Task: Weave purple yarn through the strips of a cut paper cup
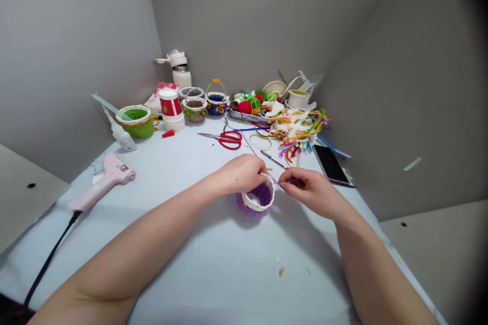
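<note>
A small purple cup (256, 207) with a white rim sits on a pale-covered table (213, 269), its open mouth tipped toward the viewer, between a worker's two bare hands. The left hand (244, 173) is closed on the rim's far edge; the right hand (307, 187), just beside the cup, pinches purple yarn (273, 180) between thumb and fingers, and the strand runs across to the left hand. Whether the strand is fastened to the cup is too small to tell.

The cup looks light, likely stiff enough to keep its shape but easily dented by a hard squeeze, with a soft outer wrap that may shift under the fingers. The rim appears the surest place to take hold. The yarn should be limp and best pinched close to where it is worked.

Just beyond the hands lie a slim pen (273, 159), a yellow ring (261, 141) and red-handled scissors (230, 139). A phone (331, 163) rests at right, near a bright heap of ribbons (297, 124). At left, well apart, lies a pink glue gun (101, 177); behind it stands a green pot (140, 129), and farther back, a blue basket (217, 105).
</note>
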Demonstrator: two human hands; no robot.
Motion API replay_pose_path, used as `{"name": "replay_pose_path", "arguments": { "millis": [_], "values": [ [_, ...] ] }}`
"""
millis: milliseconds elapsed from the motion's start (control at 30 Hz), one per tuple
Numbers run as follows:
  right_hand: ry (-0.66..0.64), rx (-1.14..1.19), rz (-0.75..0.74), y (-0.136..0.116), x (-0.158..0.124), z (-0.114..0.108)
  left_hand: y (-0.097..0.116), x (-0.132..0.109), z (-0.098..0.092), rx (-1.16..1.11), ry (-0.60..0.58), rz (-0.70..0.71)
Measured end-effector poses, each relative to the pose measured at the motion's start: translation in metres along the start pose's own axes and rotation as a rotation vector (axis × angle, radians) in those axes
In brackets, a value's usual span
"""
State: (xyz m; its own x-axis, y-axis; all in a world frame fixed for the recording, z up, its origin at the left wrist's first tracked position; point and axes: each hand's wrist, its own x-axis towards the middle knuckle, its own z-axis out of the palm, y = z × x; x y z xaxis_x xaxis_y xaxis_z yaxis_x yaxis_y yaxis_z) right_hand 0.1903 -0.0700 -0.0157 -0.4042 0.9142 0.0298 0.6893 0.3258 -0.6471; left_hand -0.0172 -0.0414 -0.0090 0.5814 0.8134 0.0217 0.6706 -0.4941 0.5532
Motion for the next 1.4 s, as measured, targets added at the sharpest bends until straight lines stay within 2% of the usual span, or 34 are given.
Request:
{"name": "replay_pose_path", "arguments": {
  "millis": [200, 300, 400, 533, 633, 733, 833, 967, 1167, 1400],
  "values": [
    [-0.112, 0.04, 0.122, -0.016, 0.015, -0.008, 0.001, 0.001, 0.001, 0.008, -0.001, -0.034],
    [-0.119, 0.004, 0.173, -0.025, 0.023, -0.006, 0.001, 0.001, 0.001, 0.028, -0.006, -0.03],
    [-0.106, -0.098, 0.161, -0.033, 0.028, -0.004, 0.001, 0.001, 0.002, 0.054, 0.006, -0.03],
    [-0.107, -0.278, 0.028, -0.042, 0.027, -0.002, 0.001, 0.002, 0.002, 0.067, 0.003, -0.046],
    [-0.14, -0.435, -0.187, -0.048, 0.022, -0.006, 0.001, 0.002, 0.001, 0.056, -0.007, -0.041],
    [-0.222, -0.499, -0.378, -0.051, 0.015, -0.012, 0.001, 0.001, 0.001, 0.041, -0.011, -0.045],
    [-0.227, -0.453, -0.42, -0.045, 0.008, -0.017, 0.0, 0.001, 0.001, 0.037, 0.007, -0.026],
    [-0.145, -0.286, -0.415, -0.026, 0.001, -0.017, -0.001, 0.001, 0.001, 0.014, 0.012, -0.006],
    [-0.032, -0.016, -0.328, 0.005, -0.006, -0.006, 0.0, 0.0, 0.001, 0.009, 0.006, -0.019],
    [-0.052, 0.164, -0.167, 0.023, -0.002, -0.001, 0.001, 0.0, 0.0, 0.039, -0.005, -0.024]
  ]
}}
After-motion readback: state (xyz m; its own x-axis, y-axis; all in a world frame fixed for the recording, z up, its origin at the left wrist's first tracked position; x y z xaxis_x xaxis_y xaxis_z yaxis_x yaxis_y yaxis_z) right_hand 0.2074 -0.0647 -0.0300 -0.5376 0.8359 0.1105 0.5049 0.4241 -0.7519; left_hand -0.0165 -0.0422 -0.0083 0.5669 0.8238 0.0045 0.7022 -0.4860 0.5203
